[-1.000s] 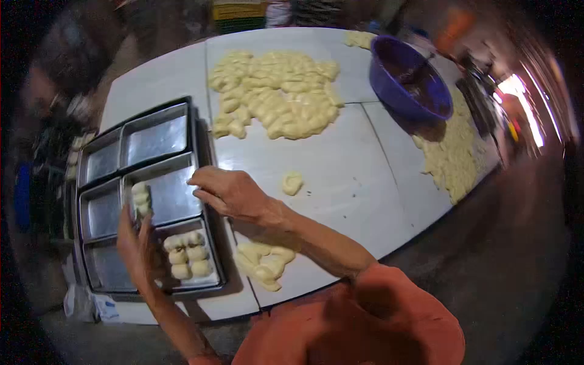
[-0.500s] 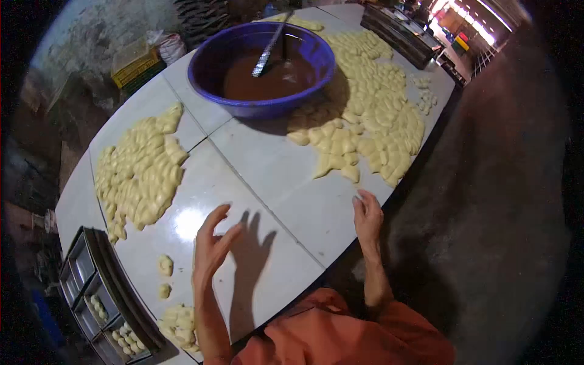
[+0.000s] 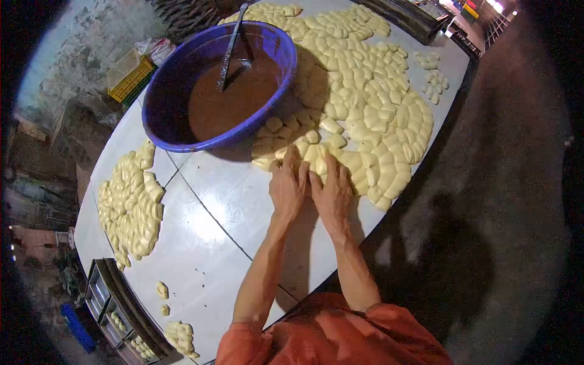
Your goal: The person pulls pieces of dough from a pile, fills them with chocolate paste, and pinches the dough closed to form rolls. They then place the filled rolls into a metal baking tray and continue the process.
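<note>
Both hands reach forward to the near edge of a large spread of pale yellow dough pieces on the white tiled table. My left hand touches the dough with its fingertips, fingers bent and apart. Close beside it, my right hand also has its fingers spread on the dough edge. Whether a piece lies under the fingertips is hidden. Just beyond my left hand stands a purple basin of brown liquid, with a metal-handled tool leaning in it.
Another dough spread lies at the left. Small dough pieces and a cluster sit near divided metal trays at the lower left. A yellow crate stands behind the table. Dark boxes are at the far right.
Both hands have moved forward and closer together, from above the table to the dough's near edge. The view has shifted, and the basin appears further left.
</note>
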`<action>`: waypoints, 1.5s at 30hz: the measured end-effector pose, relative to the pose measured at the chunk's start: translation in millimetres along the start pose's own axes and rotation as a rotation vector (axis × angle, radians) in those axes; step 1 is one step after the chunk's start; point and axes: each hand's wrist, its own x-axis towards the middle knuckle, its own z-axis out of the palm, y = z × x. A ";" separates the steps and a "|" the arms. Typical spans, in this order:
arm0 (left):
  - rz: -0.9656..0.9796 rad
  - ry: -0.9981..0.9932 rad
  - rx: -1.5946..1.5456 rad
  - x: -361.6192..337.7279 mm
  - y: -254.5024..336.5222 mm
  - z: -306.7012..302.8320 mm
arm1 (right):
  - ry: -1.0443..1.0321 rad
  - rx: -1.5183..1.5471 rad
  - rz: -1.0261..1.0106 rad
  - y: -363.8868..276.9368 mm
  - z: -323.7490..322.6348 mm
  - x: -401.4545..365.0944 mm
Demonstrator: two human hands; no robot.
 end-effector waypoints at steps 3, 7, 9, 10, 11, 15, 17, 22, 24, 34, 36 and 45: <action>0.097 0.056 -0.064 9.7 -11.1 16.1 | -0.003 0.027 0.012 -6.0 -4.5 3.8; -0.041 -0.011 -0.327 6.8 -10.2 8.5 | 0.012 0.235 0.066 0.9 6.0 2.4; -0.210 -0.030 -0.539 -1.3 -0.3 1.5 | -0.145 0.331 0.211 0.3 -3.1 -2.7; -0.298 -0.012 -0.671 -12.2 2.7 0.3 | -0.154 0.604 0.296 -5.9 -7.5 -12.3; -0.384 0.006 -0.803 -22.8 1.9 -1.2 | -0.164 0.691 0.319 -5.2 -8.6 -24.4; -0.561 0.027 -1.053 -63.8 -0.8 -16.8 | -0.248 0.893 0.417 -2.0 -15.9 -67.5; -0.600 -0.027 -1.030 -60.7 -5.0 -17.8 | -0.211 0.890 0.361 3.6 -5.6 -79.2; -0.556 -0.147 -0.991 -9.3 -10.4 -9.0 | -0.143 1.104 0.545 -24.8 -8.6 -47.3; -0.547 -0.258 -0.918 10.3 -12.4 -7.9 | -0.157 1.096 0.541 -17.9 2.1 -40.0; -0.771 -0.384 -1.261 -104.0 -19.4 -90.0 | -0.383 0.601 0.201 -37.7 -38.0 -115.3; -0.793 -0.342 -1.280 -136.4 -31.8 -110.0 | -0.524 0.754 0.278 -38.2 -32.6 -143.0; -0.519 0.142 -0.953 -164.0 -81.6 -233.6 | -0.926 0.984 0.020 -158.1 1.8 -135.3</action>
